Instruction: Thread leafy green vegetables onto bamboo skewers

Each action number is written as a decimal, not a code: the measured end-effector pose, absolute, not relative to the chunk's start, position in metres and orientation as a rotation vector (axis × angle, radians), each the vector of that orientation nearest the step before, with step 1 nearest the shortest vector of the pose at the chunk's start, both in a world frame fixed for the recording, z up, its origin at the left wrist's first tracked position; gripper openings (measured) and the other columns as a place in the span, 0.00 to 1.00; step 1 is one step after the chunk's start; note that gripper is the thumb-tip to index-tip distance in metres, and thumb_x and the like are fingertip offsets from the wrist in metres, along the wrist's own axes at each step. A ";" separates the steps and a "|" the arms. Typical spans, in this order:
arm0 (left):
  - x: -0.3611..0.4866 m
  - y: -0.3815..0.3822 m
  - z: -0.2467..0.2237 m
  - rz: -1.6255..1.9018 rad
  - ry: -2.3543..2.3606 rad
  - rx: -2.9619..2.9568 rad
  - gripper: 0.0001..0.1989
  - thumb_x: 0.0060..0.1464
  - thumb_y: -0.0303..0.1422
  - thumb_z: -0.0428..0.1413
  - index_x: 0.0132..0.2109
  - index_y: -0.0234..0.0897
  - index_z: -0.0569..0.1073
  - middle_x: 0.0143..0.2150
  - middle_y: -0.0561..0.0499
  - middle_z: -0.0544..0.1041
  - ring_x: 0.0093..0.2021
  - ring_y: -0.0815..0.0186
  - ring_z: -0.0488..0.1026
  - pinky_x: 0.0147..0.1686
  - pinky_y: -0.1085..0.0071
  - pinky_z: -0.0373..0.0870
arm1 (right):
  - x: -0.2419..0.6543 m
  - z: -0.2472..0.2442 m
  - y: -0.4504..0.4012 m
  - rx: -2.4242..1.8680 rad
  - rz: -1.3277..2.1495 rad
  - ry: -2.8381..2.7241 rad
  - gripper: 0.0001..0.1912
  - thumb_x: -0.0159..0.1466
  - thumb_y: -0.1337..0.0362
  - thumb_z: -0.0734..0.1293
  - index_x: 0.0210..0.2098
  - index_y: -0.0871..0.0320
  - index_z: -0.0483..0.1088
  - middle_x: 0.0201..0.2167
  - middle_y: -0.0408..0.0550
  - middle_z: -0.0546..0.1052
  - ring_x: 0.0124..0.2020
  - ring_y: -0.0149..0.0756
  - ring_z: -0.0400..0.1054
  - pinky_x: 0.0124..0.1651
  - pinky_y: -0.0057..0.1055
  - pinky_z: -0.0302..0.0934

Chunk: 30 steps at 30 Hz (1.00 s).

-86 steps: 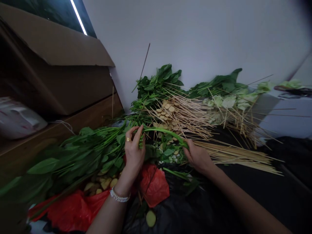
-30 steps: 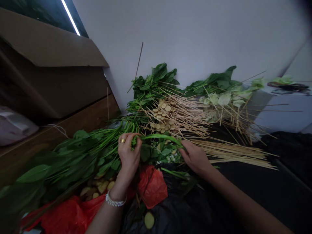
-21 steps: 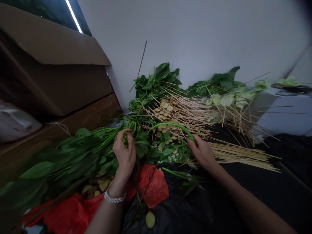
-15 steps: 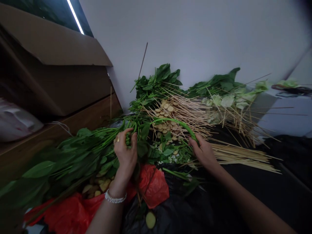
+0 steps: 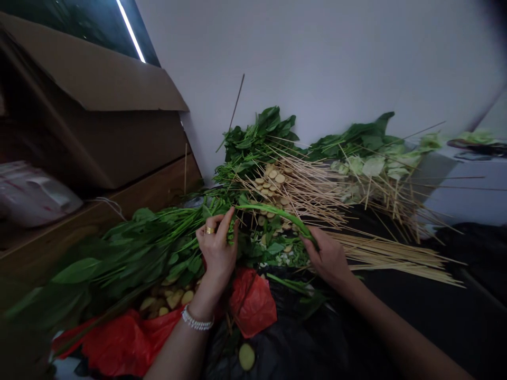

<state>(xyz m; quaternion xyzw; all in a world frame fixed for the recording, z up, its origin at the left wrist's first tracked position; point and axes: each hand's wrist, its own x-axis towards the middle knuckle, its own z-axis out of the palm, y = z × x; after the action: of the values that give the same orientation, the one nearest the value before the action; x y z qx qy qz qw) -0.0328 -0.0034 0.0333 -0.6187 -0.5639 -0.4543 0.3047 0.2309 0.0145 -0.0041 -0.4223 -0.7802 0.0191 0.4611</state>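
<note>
Against a pale wall (image 5: pixel 317 63), beside an open cardboard box (image 5: pixel 99 105) on a wooden ledge (image 5: pixel 119 227), a long spread of produce lies on black plastic sheeting (image 5: pixel 277 343). Loose bamboo skewers (image 5: pixel 388 256) fan across it, with leafy greens (image 5: pixel 127 248) to the left and tan slices (image 5: pixel 273 190) scattered among the sticks; a red plastic bag (image 5: pixel 253 303) bunches near the front. One long green stalk (image 5: pixel 277 214) bows above the pile between two grips. The left hand (image 5: pixel 216 248), wearing a gold ring (image 5: pixel 209 230) and a beaded bracelet (image 5: pixel 197 319), curls its fingers around one end, while the right hand (image 5: pixel 327 258) pinches the other. From here, that light, wide-apart hold looks well suited to a stalk that could snap.
</note>
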 end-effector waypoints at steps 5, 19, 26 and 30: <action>-0.039 -0.002 0.036 -1.142 -1.647 -1.543 0.19 0.57 0.26 0.53 0.56 0.37 0.75 0.44 0.42 0.74 0.41 0.59 0.73 0.41 0.62 0.58 | 0.233 0.001 0.015 -1.060 0.100 -1.780 0.14 0.69 0.59 0.59 0.47 0.59 0.71 0.37 0.50 0.79 0.37 0.39 0.74 0.40 0.32 0.65; -0.028 -0.005 0.027 -1.303 -1.388 -1.812 0.26 0.58 0.23 0.52 0.62 0.44 0.68 0.45 0.46 0.74 0.43 0.62 0.71 0.44 0.66 0.67 | 0.221 -0.014 0.012 -0.941 0.117 -1.833 0.13 0.68 0.61 0.61 0.48 0.58 0.70 0.41 0.52 0.79 0.42 0.41 0.75 0.45 0.35 0.67; -0.030 -0.004 0.033 -1.138 -1.396 -1.884 0.21 0.55 0.20 0.54 0.54 0.41 0.74 0.44 0.46 0.76 0.46 0.57 0.68 0.48 0.60 0.66 | 0.221 -0.018 0.011 -0.902 0.081 -1.924 0.12 0.69 0.63 0.60 0.49 0.58 0.69 0.42 0.53 0.79 0.43 0.40 0.75 0.43 0.33 0.68; -0.030 -0.004 0.034 -1.008 -1.406 -1.932 0.18 0.57 0.24 0.54 0.53 0.38 0.74 0.43 0.44 0.77 0.44 0.56 0.68 0.43 0.60 0.66 | 0.220 -0.016 0.011 -0.907 0.093 -1.909 0.11 0.69 0.63 0.61 0.48 0.59 0.69 0.41 0.53 0.79 0.42 0.40 0.75 0.43 0.32 0.68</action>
<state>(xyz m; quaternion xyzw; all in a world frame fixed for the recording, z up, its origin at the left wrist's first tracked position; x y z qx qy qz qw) -0.0299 -0.0036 0.0341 -0.7171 -0.5220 -0.3741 0.2708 0.2202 0.0115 -0.0162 -0.3734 -0.7863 0.0382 0.4907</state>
